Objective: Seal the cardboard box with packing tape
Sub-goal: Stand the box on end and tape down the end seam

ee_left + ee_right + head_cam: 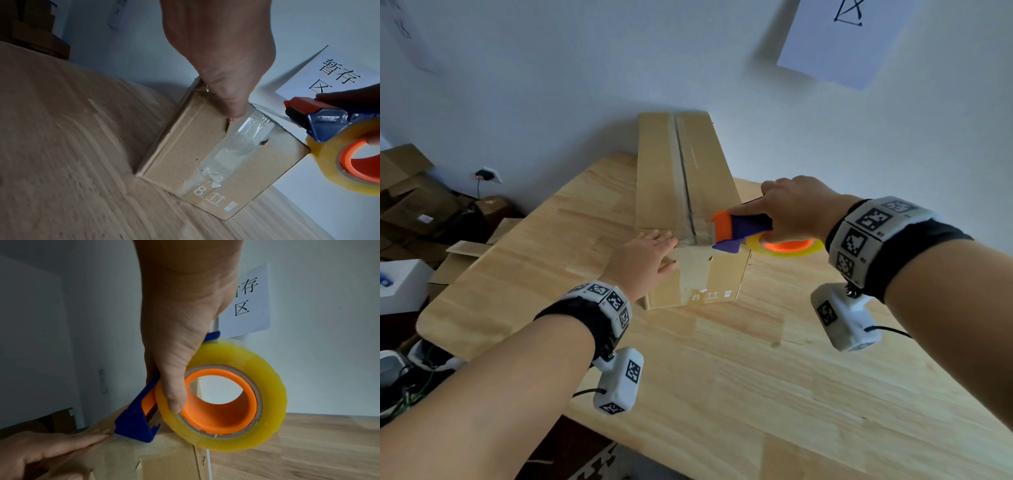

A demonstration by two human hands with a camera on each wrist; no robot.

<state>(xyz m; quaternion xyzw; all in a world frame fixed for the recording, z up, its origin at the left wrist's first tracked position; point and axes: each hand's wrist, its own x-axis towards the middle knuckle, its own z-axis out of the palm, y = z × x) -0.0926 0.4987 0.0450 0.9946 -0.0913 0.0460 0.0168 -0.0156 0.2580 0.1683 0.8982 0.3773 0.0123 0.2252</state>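
Observation:
A long cardboard box (661, 171) lies on the wooden table (722, 359), its far end against the wall. Clear tape runs along its top seam and down the near end face (236, 146). My right hand (794, 209) grips a blue and orange tape dispenser (739, 228) holding a yellowish tape roll (242, 402), its blue nose (135, 423) resting on the box's near top edge. My left hand (643, 260) lies flat with straight fingers on the near left corner of the box, thumb (232, 104) pressing the end face beside the tape.
Brown cartons (417, 198) are piled on the floor to the left, beside a white box (400, 284) and a wall socket (489, 174). A paper sign (842, 37) hangs on the wall above the box. Bare tabletop stretches in front and to the right.

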